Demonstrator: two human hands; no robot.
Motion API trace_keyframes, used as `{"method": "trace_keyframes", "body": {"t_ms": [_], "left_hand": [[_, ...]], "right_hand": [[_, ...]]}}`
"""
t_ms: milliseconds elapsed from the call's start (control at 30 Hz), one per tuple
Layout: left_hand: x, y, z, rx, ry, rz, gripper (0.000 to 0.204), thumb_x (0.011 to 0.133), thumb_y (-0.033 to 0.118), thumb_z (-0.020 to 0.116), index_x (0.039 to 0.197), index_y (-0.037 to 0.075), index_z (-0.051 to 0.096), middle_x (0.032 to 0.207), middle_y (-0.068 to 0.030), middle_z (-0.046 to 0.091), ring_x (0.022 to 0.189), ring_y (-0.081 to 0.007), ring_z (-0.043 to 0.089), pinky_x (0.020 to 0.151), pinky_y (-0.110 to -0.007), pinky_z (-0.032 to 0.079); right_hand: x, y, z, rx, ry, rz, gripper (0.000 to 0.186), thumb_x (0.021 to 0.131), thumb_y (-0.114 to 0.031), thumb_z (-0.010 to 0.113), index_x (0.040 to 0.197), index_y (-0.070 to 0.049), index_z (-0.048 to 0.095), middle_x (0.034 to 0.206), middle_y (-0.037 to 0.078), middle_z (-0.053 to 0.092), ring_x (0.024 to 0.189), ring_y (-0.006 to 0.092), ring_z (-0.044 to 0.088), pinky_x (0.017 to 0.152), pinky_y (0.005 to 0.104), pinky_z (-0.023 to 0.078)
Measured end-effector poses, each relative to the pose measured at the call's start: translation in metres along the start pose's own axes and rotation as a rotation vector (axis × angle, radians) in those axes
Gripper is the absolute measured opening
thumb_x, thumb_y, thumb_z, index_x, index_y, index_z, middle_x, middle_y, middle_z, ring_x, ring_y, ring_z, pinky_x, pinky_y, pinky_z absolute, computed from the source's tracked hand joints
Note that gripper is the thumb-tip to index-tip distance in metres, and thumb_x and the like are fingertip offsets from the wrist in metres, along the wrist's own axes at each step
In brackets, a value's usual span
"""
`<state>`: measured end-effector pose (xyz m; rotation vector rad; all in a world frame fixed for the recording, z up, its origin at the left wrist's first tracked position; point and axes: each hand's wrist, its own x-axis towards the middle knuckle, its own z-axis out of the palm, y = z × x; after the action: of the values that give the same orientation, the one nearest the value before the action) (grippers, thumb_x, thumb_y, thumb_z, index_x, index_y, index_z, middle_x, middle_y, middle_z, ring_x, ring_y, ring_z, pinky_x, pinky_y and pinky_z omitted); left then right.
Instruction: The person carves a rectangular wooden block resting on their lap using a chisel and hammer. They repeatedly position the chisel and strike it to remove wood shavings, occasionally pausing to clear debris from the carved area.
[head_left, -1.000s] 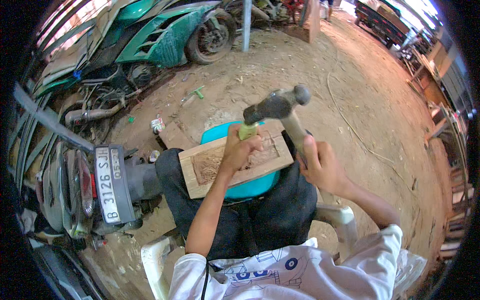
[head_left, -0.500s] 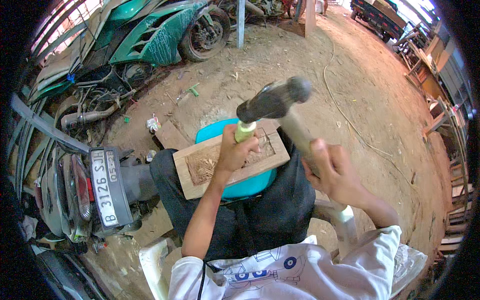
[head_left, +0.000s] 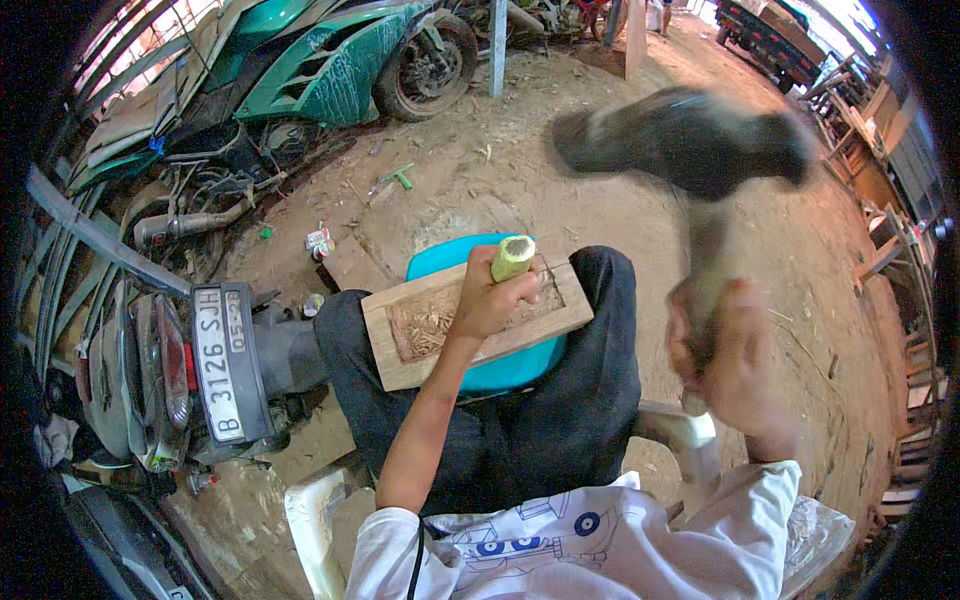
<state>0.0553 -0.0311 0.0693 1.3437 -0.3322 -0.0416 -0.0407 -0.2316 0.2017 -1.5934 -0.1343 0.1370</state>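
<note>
My left hand (head_left: 487, 303) is wrapped round the pale green handle of a chisel (head_left: 514, 257). The chisel stands upright over a wooden block (head_left: 403, 374); its blade is hidden behind my fist. A rectangular recess in the block holds loose wood chips (head_left: 428, 325). The block rests across a turquoise plastic stool (head_left: 510, 374) between my knees. Up on the right, my right hand (head_left: 735, 360) grips the wooden handle of a hammer (head_left: 690, 142). Its dark head is smeared by motion and hangs well apart from the chisel.
A green motorcycle (head_left: 320, 85) stands at the far left, and a licence plate (head_left: 226, 365) on another vehicle is close to my left knee. White chair arms (head_left: 690, 440) flank me. Timber (head_left: 885, 245) lines the right side. A truck (head_left: 765, 45) is far back.
The hammer has lifted off the chisel's top and swung up to the right with my right hand. My left hand still holds the chisel on the block.
</note>
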Motion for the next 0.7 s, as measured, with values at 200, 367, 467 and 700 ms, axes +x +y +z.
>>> {"method": "trace_keyframes", "body": {"t_ms": [200,367,467,700], "left_hand": [[-0.002,-0.009,0.010,-0.056,0.193,-0.143,0.002,0.067,0.000,0.056,0.067,0.001,0.054,0.063,-0.0029,0.054,0.053,-0.0086,0.052,0.051,-0.023,0.044],[-0.001,-0.002,0.002,0.012,0.022,0.032,0.011,0.063,-0.002,0.050,0.071,0.004,0.046,0.060,-0.0001,0.042,0.050,-0.0104,0.043,0.044,-0.024,0.034],[0.000,-0.002,0.003,0.024,0.004,0.035,0.013,0.060,-0.002,0.051,0.071,0.003,0.046,0.060,-0.0002,0.041,0.050,-0.0106,0.043,0.043,-0.024,0.033],[0.000,0.006,0.012,0.073,0.066,-0.038,0.018,0.061,0.000,0.054,0.078,0.004,0.051,0.063,-0.0001,0.047,0.052,-0.0091,0.045,0.045,-0.023,0.037]], "right_hand": [[0.021,0.044,0.003,-0.570,-0.037,0.066,0.048,0.096,-0.037,0.039,0.064,-0.001,0.047,0.050,0.003,0.038,0.047,0.0126,0.036,0.043,0.0326,0.031],[0.016,0.027,-0.007,-0.432,0.025,-0.304,0.050,0.092,-0.049,0.040,0.078,-0.002,0.052,0.042,0.000,0.035,0.035,0.0169,0.036,0.038,0.0285,0.032],[0.013,0.016,-0.014,0.023,0.060,-0.236,0.047,0.092,-0.046,0.041,0.075,-0.003,0.050,0.044,-0.001,0.035,0.037,0.0166,0.035,0.039,0.0277,0.031],[0.021,0.029,-0.010,-0.557,-0.082,0.028,0.051,0.096,-0.039,0.033,0.063,-0.004,0.050,0.049,0.003,0.045,0.042,0.0142,0.041,0.041,0.0272,0.033]]}}
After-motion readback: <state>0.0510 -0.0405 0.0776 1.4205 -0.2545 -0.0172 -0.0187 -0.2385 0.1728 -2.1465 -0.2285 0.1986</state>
